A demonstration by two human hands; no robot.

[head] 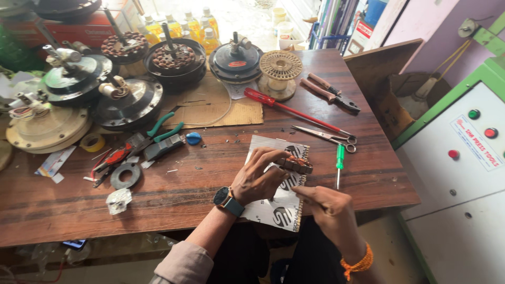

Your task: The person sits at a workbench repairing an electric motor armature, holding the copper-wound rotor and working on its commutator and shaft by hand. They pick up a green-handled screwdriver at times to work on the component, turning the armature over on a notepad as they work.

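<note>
Left hand [258,179] is clamped on a small copper-wound stator [295,164], pinning it on a printed sheet [281,210] at the surface's [210,184] near edge. Right hand [329,208] is pinched shut just beside it; can't tell what it grips, if anything. Close on the right lie a green screwdriver [340,160] and scissors [329,137], then a red screwdriver [294,111] and pliers [331,93]. Fan motors [126,102] crowd the far left corner.

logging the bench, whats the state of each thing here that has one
left hand: grip closed on wound core
wound core: held over the printed sheet
right hand: on the sheet, pinched, contents unclear
scissors: slightly open, flat
pliers: shut, lying flat
red screwdriver: lying flat
</note>
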